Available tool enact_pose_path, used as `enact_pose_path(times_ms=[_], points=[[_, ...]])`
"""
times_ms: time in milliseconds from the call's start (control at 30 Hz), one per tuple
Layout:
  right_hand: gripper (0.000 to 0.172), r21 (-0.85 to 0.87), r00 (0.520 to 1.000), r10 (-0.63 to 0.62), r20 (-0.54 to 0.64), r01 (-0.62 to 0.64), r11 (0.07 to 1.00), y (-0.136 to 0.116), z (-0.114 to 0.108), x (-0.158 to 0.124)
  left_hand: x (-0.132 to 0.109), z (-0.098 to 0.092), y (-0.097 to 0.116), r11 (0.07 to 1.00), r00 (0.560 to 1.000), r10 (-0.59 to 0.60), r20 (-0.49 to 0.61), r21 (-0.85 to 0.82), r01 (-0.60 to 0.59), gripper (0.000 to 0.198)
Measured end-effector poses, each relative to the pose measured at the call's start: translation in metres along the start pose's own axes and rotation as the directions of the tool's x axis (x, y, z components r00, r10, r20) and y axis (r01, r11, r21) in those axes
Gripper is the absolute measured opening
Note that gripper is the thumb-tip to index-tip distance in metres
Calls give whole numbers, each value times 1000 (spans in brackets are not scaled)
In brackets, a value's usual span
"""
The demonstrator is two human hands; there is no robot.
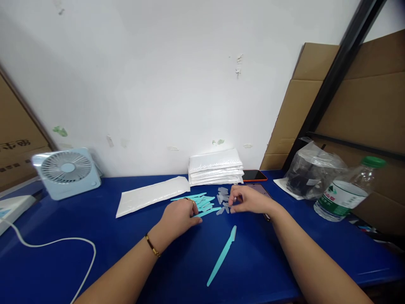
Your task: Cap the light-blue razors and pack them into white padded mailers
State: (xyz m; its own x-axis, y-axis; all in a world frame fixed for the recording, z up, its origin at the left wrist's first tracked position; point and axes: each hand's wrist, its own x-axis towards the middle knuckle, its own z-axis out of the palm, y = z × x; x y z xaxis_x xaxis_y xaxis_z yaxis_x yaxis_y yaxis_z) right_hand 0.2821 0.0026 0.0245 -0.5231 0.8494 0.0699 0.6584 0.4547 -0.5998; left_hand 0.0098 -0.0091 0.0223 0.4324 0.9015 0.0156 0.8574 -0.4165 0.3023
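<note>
My left hand [182, 214] rests at the left side of a pile of turquoise razors [205, 203], its thumb and fingers closed around the handle end of one razor. At the clear plastic caps [222, 196], my right hand [247, 199] has its thumb and forefinger curled by the nearest caps; whether a cap is between the fingertips is too small to tell. A single turquoise razor [221, 257] lies apart on the blue table, nearer to me, its blade end pointing away.
A white padded envelope [152, 196] lies left of the pile, and a stack of envelopes [215, 168] stands behind. Phones [255, 175], a bottle [343, 194] and a bagged container [308, 175] are right; a fan [68, 172] and white cable [63, 240] are left.
</note>
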Motion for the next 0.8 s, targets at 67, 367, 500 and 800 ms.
enact_pose_path(times_ms=[67,367,500,800], points=[[30,7,974,-79,211,79,997,-7,0,-3,-7,4,11,998,997,54,61,-47,-51,25],[20,-32,926,-141,349,162,986,-17,16,2,-19,17,33,981,973,194,125,-47,-190,20],[17,-49,979,-127,157,136,990,-12,10,2,-6,9,15,989,987,145,62,-33,-144,22],[27,357,971,154,-182,-81,931,7,8,7,4,-5,-13,975,993,71,-97,-202,-90,45]])
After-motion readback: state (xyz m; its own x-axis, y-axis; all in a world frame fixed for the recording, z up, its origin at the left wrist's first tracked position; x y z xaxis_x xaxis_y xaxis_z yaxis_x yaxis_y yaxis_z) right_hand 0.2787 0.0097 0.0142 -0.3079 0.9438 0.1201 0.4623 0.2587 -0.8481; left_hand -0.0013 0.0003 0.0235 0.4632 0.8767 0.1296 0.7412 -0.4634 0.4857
